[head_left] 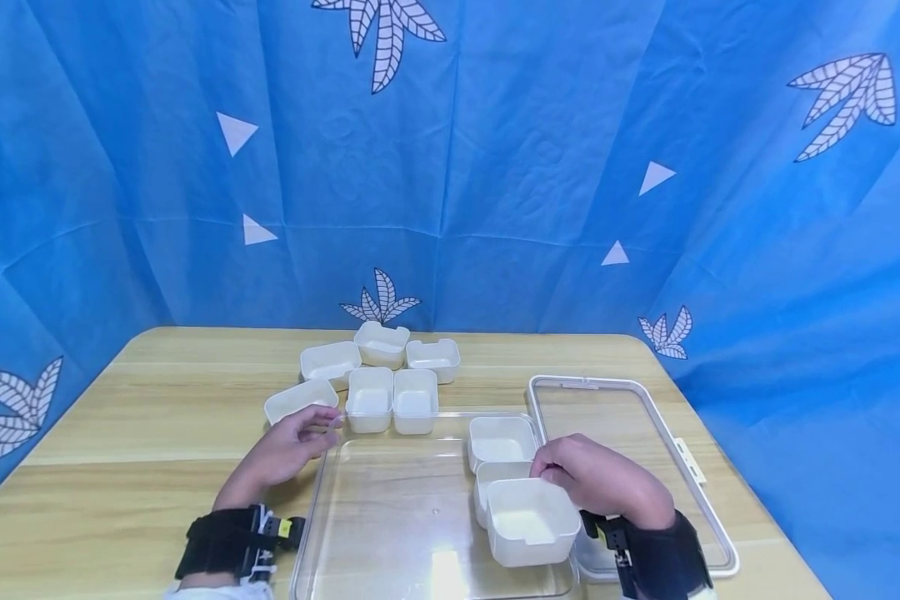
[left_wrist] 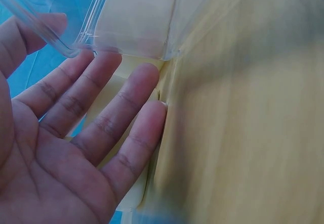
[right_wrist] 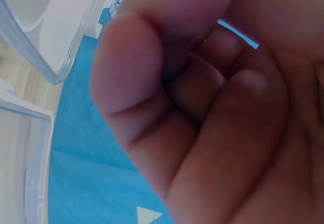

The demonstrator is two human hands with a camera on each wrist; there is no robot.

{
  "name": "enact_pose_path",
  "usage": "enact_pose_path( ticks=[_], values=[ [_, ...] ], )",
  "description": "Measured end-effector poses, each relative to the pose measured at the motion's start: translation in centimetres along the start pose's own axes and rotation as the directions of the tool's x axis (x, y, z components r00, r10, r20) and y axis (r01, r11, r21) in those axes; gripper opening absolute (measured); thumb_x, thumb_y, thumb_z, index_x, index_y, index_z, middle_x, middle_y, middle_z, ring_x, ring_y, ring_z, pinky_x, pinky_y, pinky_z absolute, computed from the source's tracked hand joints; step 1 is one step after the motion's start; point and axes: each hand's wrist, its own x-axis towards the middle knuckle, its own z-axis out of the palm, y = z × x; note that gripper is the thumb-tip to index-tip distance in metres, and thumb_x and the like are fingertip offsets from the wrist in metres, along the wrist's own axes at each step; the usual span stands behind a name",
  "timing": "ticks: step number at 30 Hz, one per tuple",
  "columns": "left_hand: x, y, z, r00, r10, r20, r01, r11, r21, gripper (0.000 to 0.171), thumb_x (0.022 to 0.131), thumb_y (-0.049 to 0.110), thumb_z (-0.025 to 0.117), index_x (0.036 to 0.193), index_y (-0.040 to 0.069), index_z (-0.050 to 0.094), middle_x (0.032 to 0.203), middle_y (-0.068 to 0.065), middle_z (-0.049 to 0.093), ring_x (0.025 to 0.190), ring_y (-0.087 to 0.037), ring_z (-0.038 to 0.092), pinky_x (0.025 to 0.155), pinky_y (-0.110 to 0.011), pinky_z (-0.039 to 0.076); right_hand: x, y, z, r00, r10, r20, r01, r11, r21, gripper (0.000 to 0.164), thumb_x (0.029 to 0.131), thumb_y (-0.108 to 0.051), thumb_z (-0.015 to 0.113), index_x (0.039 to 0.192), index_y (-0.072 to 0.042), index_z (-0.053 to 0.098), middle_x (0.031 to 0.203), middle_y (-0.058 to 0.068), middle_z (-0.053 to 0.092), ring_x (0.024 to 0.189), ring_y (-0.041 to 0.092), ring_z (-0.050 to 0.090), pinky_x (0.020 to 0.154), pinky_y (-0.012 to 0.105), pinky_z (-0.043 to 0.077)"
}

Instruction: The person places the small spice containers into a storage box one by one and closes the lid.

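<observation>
In the head view, my right hand [head_left: 600, 475] pinches the rim of a small white container [head_left: 534, 521] at its back corner. This container overlaps a second white container [head_left: 492, 475] inside the clear plastic tray [head_left: 390, 517]. Behind them a third white container [head_left: 501, 440] sits in the tray's back right corner. The right wrist view has my curled fingers [right_wrist: 131, 67] up close, with the pinched rim out of sight. At the tray's back left corner is my left hand [head_left: 288, 450], its fingers [left_wrist: 142, 82] spread and fairly straight by the tray wall.
Several white containers [head_left: 371, 400] stand grouped on the wooden table [head_left: 157, 400] behind the tray. A clear lid with a white frame [head_left: 648, 400] lies right of the tray, partly under my right arm. A blue patterned cloth [head_left: 450, 167] hangs beyond the table.
</observation>
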Motion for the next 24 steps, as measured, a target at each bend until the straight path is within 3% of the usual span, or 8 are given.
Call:
enact_pose_path(
  ticks=[16,24],
  values=[
    [-0.03,-0.13,0.12,1.000,-0.010,-0.007,0.010,1.000,0.004,0.043,0.095,0.022,0.063,0.132,0.002,0.053,0.125,-0.015,0.058,0.110,-0.031,0.058,0.089,-0.041,0.051,-0.06,-0.23,-0.13,0.998,-0.053,0.042,0.053,0.999,0.005,0.020,0.093,0.003,0.059,0.091,-0.014,0.070,0.086,-0.013,0.062,0.078,0.003,0.056,0.071,0.026,0.052],
    [0.04,0.01,0.11,1.000,-0.019,-0.004,0.019,1.000,-0.006,0.043,0.095,0.021,0.063,0.132,0.002,0.053,0.124,-0.014,0.058,0.111,-0.031,0.057,0.089,-0.039,0.051,-0.10,-0.22,-0.11,0.998,-0.019,0.055,0.018,1.000,0.014,0.020,0.093,0.002,0.059,0.090,-0.014,0.069,0.084,-0.014,0.061,0.076,0.003,0.055,0.070,0.025,0.052]
  ],
)
